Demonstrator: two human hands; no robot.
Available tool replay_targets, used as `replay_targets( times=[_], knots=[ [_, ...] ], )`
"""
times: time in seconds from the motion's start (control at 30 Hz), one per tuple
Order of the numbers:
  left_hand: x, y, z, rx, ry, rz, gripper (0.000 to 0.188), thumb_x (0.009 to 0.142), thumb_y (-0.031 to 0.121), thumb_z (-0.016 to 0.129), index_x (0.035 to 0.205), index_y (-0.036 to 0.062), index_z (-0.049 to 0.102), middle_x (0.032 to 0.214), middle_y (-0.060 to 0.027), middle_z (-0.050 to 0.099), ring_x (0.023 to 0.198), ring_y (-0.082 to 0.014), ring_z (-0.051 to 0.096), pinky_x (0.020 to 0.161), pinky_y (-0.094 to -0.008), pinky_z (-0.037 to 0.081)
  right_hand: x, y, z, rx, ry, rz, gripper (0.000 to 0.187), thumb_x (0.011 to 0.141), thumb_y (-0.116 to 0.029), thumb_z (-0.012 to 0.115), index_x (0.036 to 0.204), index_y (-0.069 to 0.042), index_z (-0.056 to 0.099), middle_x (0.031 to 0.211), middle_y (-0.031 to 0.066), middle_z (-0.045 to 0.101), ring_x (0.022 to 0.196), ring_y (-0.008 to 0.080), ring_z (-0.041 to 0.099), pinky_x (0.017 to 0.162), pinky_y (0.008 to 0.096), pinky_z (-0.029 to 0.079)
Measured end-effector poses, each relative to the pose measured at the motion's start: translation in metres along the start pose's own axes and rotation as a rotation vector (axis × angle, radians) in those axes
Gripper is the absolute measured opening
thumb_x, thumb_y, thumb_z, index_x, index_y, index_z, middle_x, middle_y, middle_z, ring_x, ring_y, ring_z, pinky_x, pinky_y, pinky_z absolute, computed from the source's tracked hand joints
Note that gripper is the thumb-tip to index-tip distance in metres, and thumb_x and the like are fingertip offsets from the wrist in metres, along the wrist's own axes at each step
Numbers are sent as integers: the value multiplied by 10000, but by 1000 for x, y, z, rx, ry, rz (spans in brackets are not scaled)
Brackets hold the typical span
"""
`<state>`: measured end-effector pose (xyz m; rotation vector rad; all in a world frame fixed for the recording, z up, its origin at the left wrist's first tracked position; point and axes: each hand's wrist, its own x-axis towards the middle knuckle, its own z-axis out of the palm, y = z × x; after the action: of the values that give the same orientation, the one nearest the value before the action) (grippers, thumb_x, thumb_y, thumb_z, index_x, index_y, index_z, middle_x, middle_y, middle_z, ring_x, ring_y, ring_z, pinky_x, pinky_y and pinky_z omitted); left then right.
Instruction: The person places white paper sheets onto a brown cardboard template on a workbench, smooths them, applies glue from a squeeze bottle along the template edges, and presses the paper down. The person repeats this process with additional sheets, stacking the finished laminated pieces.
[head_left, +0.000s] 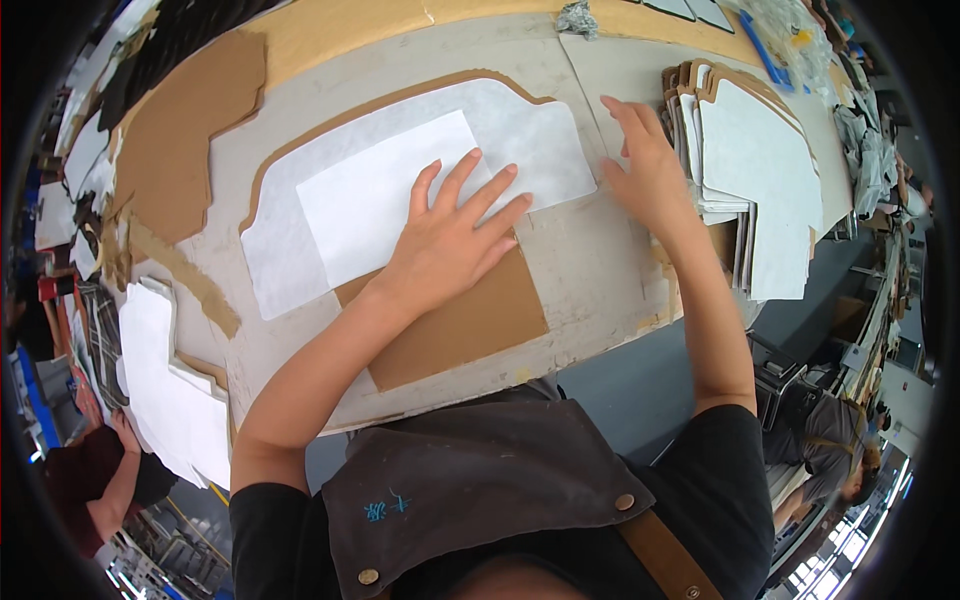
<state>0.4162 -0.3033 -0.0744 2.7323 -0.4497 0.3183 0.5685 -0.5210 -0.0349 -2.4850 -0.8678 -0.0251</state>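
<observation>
Left hand (440, 245): fingers fanned over white sheet (370, 195), grip wide, nothing pinched. Sheet: atop curved white-faced panel (545, 140) on desk (590, 275). Right hand (655, 175): thumb and forefinger parted, apparently empty, beside panel's right end. Advisable: flat, even pressure; no creasing.

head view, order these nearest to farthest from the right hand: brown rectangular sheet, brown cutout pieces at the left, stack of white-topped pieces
1. Stack of white-topped pieces: just to the right of the right hand.
2. Brown rectangular sheet: lower middle.
3. Brown cutout pieces: far left.
</observation>
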Motion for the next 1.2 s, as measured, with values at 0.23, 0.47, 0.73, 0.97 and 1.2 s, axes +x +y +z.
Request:
replay_targets(
  times=[0.23, 0.47, 0.73, 0.97, 1.2],
  knots=[
    [53, -9, 12, 24, 5, 59, 383, 968, 289, 609, 1310, 116, 612, 1487, -13, 478, 1432, -314, 314, 1159, -552, 218, -54, -11, 7, -22, 49, -174, 375, 746, 71, 643, 1117, 21, 658, 1155, 151, 646, 1039, 367, 582, 900, 439, 490],
    [83, -14, 39, 106, 74, 138, 359, 945, 327, 635, 1221, 97, 638, 1387, -21, 556, 1388, -323, 386, 1135, -561, 255, -70, -12, 28, -111, 96, -119, 380, 744, 15, 661, 1124, 22, 662, 1182, 115, 643, 1066, 324, 565, 904, 425, 469],
    [89, -17, 43, 104, -55, 91, 404, 992, 322, 569, 1327, 98, 597, 1476, 0, 490, 1440, -304, 320, 1165, -553, 198, -76, -18, 29, -124, 73, -42, 411, 787, -38, 667, 1191, 22, 624, 1230, 114, 608, 1087, 338, 537, 927, 437, 446],
    [90, -19, 45, 107, -34, 82, 374, 987, 312, 578, 1319, 142, 605, 1488, 1, 483, 1442, -324, 314, 1162, -559, 203, -77, -22, 28, -155, 62, -38, 423, 803, -69, 670, 1207, 38, 607, 1245, 120, 598, 1090, 333, 533, 923, 435, 439],
    [96, -25, 48, 102, -14, 71, 373, 995, 314, 564, 1342, 177, 582, 1493, -2, 482, 1445, -336, 308, 1163, -571, 192, -78, -26, 28, -191, 52, -34, 426, 807, -82, 667, 1210, 42, 605, 1251, 124, 600, 1081, 328, 535, 913, 433, 438]
  ],
)
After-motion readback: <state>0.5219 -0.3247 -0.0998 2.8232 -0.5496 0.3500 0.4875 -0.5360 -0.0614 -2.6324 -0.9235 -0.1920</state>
